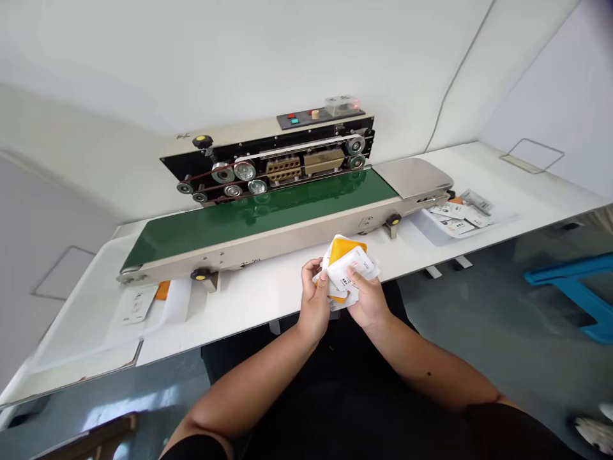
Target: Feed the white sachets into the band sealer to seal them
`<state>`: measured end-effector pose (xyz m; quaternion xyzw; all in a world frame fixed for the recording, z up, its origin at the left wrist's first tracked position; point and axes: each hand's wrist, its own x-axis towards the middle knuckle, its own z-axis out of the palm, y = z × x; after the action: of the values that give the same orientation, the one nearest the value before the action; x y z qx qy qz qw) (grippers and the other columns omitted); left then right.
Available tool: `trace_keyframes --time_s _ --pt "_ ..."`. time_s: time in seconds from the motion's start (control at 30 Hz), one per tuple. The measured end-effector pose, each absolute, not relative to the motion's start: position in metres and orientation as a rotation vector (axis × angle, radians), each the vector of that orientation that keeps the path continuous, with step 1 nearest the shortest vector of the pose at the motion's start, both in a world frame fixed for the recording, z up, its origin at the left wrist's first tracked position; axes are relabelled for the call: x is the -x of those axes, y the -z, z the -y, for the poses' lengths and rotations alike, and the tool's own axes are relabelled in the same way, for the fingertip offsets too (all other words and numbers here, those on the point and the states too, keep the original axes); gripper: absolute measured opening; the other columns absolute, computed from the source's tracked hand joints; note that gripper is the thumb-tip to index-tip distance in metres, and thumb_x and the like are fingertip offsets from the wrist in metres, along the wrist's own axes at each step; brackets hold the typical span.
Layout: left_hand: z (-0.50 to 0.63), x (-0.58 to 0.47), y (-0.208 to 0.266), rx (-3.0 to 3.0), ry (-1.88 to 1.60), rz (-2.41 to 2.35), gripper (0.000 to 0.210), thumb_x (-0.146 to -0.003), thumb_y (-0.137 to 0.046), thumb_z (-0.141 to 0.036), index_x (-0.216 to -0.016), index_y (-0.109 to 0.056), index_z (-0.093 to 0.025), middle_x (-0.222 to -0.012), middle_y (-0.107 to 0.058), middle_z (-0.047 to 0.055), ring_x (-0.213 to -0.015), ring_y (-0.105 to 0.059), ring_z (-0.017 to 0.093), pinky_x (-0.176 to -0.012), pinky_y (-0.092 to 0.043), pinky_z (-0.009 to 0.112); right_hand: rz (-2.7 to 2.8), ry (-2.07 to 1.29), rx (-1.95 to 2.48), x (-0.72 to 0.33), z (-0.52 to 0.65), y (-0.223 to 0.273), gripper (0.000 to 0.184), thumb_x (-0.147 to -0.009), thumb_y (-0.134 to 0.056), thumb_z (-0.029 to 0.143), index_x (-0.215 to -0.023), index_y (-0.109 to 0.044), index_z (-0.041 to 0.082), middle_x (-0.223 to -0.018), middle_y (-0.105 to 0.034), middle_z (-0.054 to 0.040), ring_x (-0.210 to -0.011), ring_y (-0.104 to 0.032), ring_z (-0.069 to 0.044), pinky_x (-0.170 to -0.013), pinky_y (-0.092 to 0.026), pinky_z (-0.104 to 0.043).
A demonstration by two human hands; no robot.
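Both hands hold a loose stack of flat sachets (352, 265), white with small print, some showing an orange side. My left hand (313, 300) is closed on the stack's left edge, thumb on top. From the right, my right hand (370, 300) pinches the stack, its thumb pressed on the printed face of the uppermost white sachet. The sachets are fanned unevenly just over the table's front edge. Behind them runs the green conveyor belt (268, 220) of a band sealing machine (287, 163) with rollers and brass-coloured blocks.
On the right, a translucent bin (433, 230) holds several sachets. A larger translucent bin (179, 303) under the belt's left end has white and orange sachets inside. The white table (258, 297) ends close to my body. A blue stool (575, 281) stands at right.
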<state>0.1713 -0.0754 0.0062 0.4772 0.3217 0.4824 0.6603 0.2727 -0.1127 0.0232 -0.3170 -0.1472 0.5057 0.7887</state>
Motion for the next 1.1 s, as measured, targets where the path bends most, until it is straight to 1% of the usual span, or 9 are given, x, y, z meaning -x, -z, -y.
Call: trace_keyframes --time_s 0.2,0.37,0.5,0.6,0.73,0.8,0.93,1.0,1.1 --pt "0.06 -0.144 -0.002 -1.4 -1.192 -0.729 0.047 -0.106 -0.056 -0.059 -0.14 -0.049 -0.028 -0.144 -0.056 0.012 -0.133 -0.057 0.026 -0.112 -0.05 0.044 0.457 -1.084 0.773 -0.256 0.102 -0.019 0.053 -0.087 -0.085 0.041 -0.132 -0.063 0.027 -0.124 -0.077 -0.0072 -0.112 -0.076 -0.028 -0.102 -0.064 -0.048" --pt "0.038 -0.113 -0.003 -1.742 -1.257 -0.675 0.062 -0.106 -0.046 -0.067 -0.154 -0.032 -0.03 -0.161 -0.042 0.019 -0.146 -0.05 0.032 -0.111 -0.053 0.051 1.024 -0.536 0.981 -0.283 0.081 -0.02 0.047 -0.096 -0.074 0.045 -0.139 -0.063 0.032 -0.137 -0.072 -0.009 -0.128 -0.07 -0.03 -0.114 -0.057 -0.057" --pt "0.018 -0.075 -0.003 -2.137 -1.235 -0.716 0.058 -0.104 -0.056 -0.06 -0.15 -0.043 -0.026 -0.155 -0.049 0.019 -0.146 -0.049 0.035 -0.116 -0.048 0.058 1.806 -0.231 1.092 -0.3 0.063 -0.009 0.027 -0.104 -0.061 0.033 -0.127 -0.075 0.036 -0.139 -0.073 -0.0021 -0.143 -0.06 -0.028 -0.122 -0.05 -0.058" --pt "0.007 -0.053 -0.004 -2.392 -1.02 -0.806 0.072 -0.099 -0.068 -0.057 -0.156 -0.04 -0.022 -0.156 -0.051 0.02 -0.148 -0.048 0.037 -0.122 -0.042 0.061 2.062 -0.098 1.229 -0.294 0.053 0.002 0.036 -0.106 -0.054 0.02 -0.131 -0.075 0.035 -0.144 -0.071 -0.0018 -0.146 -0.057 -0.029 -0.122 -0.049 -0.058" --pt "0.001 -0.043 -0.004 -2.476 -0.747 -0.955 0.092 -0.096 -0.07 -0.063 -0.167 -0.031 -0.019 -0.171 -0.036 0.023 -0.158 -0.038 0.041 -0.126 -0.039 0.06 2.283 -0.099 1.304 -0.285 0.047 0.008 0.04 -0.103 -0.061 0.017 -0.139 -0.071 0.03 -0.15 -0.066 -0.0059 -0.147 -0.054 -0.033 -0.125 -0.041 -0.061" --pt "0.002 -0.043 -0.004 -2.513 -0.602 -0.951 0.089 -0.097 -0.068 -0.063 -0.168 -0.033 -0.021 -0.175 -0.031 0.02 -0.161 -0.034 0.042 -0.126 -0.039 0.06 2.348 -0.176 1.282 -0.286 0.045 0.007 0.053 -0.097 -0.075 0.031 -0.148 -0.065 0.028 -0.157 -0.059 -0.0092 -0.152 -0.047 -0.036 -0.128 -0.035 -0.065" --pt "0.003 -0.047 -0.003 -2.536 -0.506 -0.907 0.083 -0.1 -0.068 -0.057 -0.168 -0.036 -0.023 -0.172 -0.04 0.017 -0.16 -0.038 0.038 -0.129 -0.035 0.059 2.394 -0.345 1.227 -0.294 0.045 0.004 0.103 -0.076 -0.089 0.064 -0.163 -0.048 0.027 -0.17 -0.042 -0.0136 -0.161 -0.031 -0.043 -0.13 -0.024 -0.073" --pt "0.004 -0.048 -0.002 -2.534 -0.53 -0.918 0.08 -0.1 -0.068 -0.056 -0.167 -0.039 -0.023 -0.168 -0.047 0.016 -0.158 -0.042 0.038 -0.128 -0.038 0.059 2.365 -0.389 1.207 -0.297 0.046 0.002 0.097 -0.083 -0.084 0.065 -0.164 -0.046 0.029 -0.171 -0.041 -0.0121 -0.162 -0.029 -0.042 -0.13 -0.023 -0.073" --pt "0.004 -0.048 0.0 -2.551 -0.61 -0.947 0.065 -0.103 -0.065 -0.051 -0.16 -0.051 -0.023 -0.158 -0.06 0.014 -0.153 -0.049 0.037 -0.124 -0.043 0.059 2.241 -0.39 1.164 -0.3 0.049 0.002 0.067 -0.099 -0.07 0.048 -0.161 -0.049 0.03 -0.17 -0.043 -0.0104 -0.161 -0.033 -0.036 -0.129 -0.032 -0.068"
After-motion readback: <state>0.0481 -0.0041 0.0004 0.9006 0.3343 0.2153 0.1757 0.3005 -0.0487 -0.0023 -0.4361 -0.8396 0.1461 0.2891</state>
